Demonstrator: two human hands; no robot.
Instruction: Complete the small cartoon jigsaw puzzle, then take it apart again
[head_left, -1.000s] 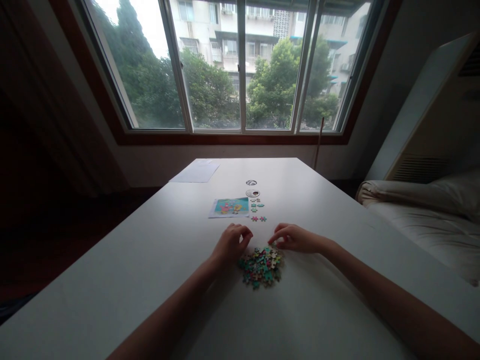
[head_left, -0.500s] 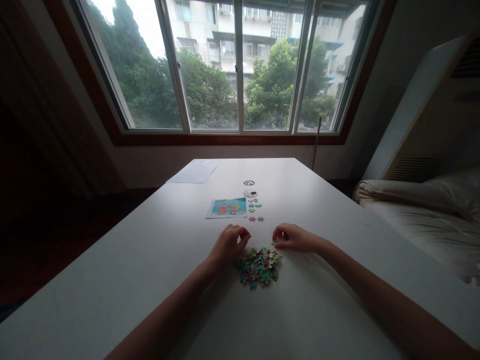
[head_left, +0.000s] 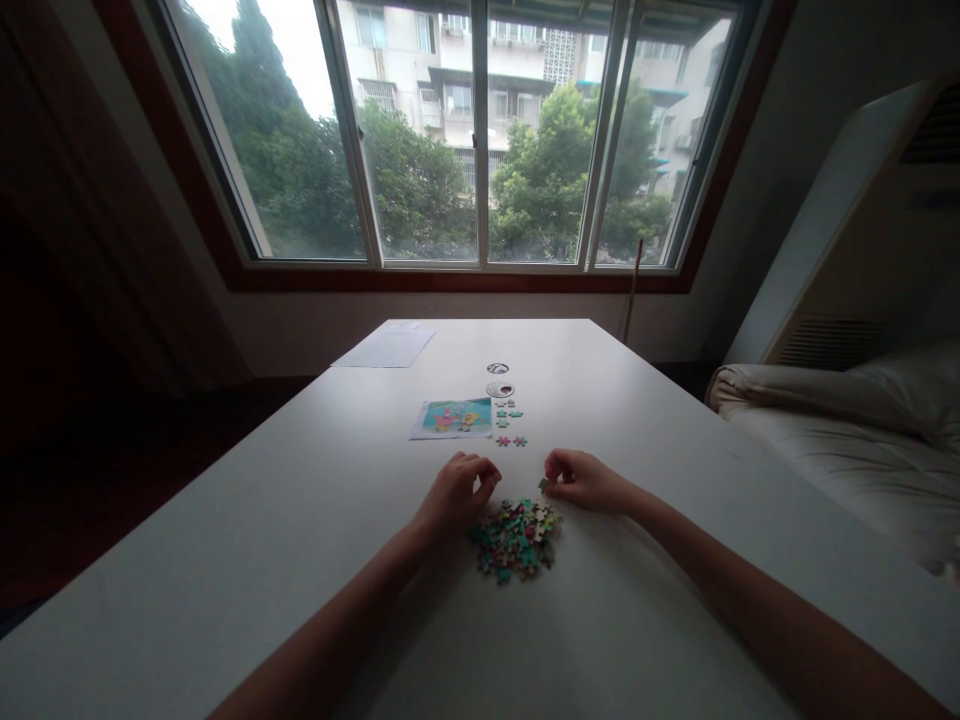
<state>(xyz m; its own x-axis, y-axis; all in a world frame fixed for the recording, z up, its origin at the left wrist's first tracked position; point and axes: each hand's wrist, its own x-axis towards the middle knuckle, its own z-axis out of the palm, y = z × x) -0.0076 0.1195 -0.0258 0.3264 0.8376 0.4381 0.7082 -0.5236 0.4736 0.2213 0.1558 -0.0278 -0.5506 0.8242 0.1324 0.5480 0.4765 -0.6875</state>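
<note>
A heap of mixed jigsaw puzzle pieces [head_left: 516, 540] lies on the white table [head_left: 300, 510] in front of me. At the heap's upper left is my left hand [head_left: 459, 490], its thumb and forefinger curled together in a pinch; whatever may be between the tips is too small to make out. My right hand [head_left: 581, 480], to the upper right of the heap, pinches a single puzzle piece [head_left: 544, 485] whose greyish side shows. Beyond both hands, several loose pieces [head_left: 503, 441] lie apart in short rows beside a colourful cartoon picture sheet [head_left: 454, 418].
Two round black-and-white discs [head_left: 500, 389] lie behind the sorted pieces. White paper [head_left: 386, 347] rests at the table's far left corner. A pale sofa [head_left: 817, 430] stands on the right, and a wide window [head_left: 480, 140] is ahead.
The puzzle piece in my right hand has turned, from a pale green look to its greyish side. My left hand has stayed almost where it was.
</note>
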